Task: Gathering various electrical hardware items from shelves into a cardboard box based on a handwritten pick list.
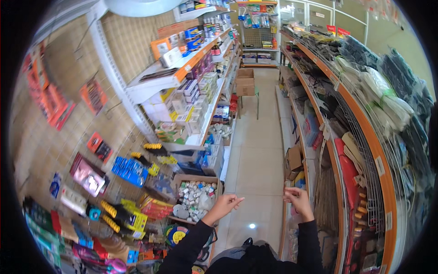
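My left hand (224, 206) is raised over the aisle floor, fingers partly curled with the index finger pointing right, holding nothing that I can see. Just left of it, a cardboard box (219, 186) full of small white packaged items stands by the left shelving. Across the aisle, my right hand (298, 200) hangs beside the lower right shelves, its fingers bent and thumb near the fingertips; no object shows in it. Both forearms wear dark sleeves. Between the hands lies the tiled floor (256, 174) with a bright light reflection.
Left shelving (202, 137) holds small boxes; tools and packs hang on the wire mesh panel (65, 137). Right shelving with orange edges (373, 147) carries bagged goods. Farther up the aisle, cardboard boxes (245, 85) rest on a green-legged stool (257, 106). Another shelf unit (260, 65) closes the far end.
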`<state>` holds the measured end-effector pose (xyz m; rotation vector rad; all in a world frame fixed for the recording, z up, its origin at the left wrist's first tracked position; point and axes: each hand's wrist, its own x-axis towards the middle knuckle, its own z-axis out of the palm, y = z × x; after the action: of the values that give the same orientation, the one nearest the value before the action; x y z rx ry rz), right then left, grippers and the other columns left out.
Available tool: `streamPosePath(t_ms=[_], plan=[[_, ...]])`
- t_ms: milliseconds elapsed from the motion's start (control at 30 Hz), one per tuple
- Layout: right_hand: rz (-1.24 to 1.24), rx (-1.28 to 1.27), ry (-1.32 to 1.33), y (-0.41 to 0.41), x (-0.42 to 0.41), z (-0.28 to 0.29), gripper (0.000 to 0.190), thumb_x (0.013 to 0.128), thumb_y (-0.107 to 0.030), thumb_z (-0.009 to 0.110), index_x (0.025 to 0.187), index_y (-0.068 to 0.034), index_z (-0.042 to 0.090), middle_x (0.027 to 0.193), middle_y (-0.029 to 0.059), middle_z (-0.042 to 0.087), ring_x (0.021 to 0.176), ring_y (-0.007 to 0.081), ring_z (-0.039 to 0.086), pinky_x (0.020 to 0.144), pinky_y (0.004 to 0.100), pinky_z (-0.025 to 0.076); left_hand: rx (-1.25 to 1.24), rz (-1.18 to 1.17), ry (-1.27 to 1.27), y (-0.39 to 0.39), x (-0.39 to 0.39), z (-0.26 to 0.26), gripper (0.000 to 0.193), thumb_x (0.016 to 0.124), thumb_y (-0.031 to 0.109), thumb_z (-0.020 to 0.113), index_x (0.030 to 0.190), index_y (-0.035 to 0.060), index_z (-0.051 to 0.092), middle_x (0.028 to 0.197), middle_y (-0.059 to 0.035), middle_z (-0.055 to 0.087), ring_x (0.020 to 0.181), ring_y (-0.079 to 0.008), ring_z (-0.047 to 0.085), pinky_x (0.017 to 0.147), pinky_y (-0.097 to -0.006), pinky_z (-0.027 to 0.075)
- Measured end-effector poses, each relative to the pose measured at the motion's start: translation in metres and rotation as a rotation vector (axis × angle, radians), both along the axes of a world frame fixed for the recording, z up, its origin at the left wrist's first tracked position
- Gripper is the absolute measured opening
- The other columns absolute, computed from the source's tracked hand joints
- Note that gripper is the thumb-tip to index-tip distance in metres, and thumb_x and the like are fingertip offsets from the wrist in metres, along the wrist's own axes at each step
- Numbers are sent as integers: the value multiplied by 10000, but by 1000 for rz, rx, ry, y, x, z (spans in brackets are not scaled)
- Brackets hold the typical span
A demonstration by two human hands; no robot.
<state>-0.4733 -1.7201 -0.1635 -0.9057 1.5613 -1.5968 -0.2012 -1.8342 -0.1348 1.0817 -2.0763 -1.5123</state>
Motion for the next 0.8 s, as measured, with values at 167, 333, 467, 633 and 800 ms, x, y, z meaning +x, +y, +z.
streamPosePath(t_ms=[167, 333, 467, 633, 800], plan=[[33, 345, -55, -45, -60, 4, 237, 846, -219, 588, 889, 11, 624, 682, 51, 635, 426, 55, 481, 377, 184, 376, -250, -63, 178, -76, -68, -27, 232, 863, 220, 546, 832, -6, 591, 885, -99, 595, 704, -161, 587, 603, -272, 467], [-46, 358, -133, -115, -122, -23, 255, 861, -228, 567, 925, 17, 601, 753, 66, 641, 485, 82, 535, 452, 200, 429, -172, -185, 84, -164, -134, -53, 193, 862, 202, 548, 886, 15, 587, 869, -105, 588, 774, -206, 591, 687, -287, 470], [-20, 286, -133, -204, -194, -37, 240, 868, -199, 556, 982, 10, 584, 828, 61, 636, 641, 109, 600, 553, 219, 474, -160, -144, 130, -246, -190, -49, 203, 863, 207, 552, 880, 8, 585, 873, -102, 591, 803, -197, 589, 719, -288, 463], [21, 180, 2, -336, -258, -19, 259, 858, -195, 572, 977, 35, 588, 840, 55, 627, 696, 104, 593, 643, 231, 484, -158, -50, 139, -351, -253, -30, 207, 863, 201, 554, 903, -1, 582, 887, -95, 594, 803, -188, 588, 728, -290, 460], [180, 184, -61, -445, -287, -14, 296, 848, -197, 586, 1016, 47, 577, 838, 63, 604, 738, 109, 590, 657, 220, 475, -87, 17, 154, -427, -298, -43, 198, 865, 188, 553, 929, 3, 583, 869, -91, 604, 796, -164, 594, 725, -274, 465]])
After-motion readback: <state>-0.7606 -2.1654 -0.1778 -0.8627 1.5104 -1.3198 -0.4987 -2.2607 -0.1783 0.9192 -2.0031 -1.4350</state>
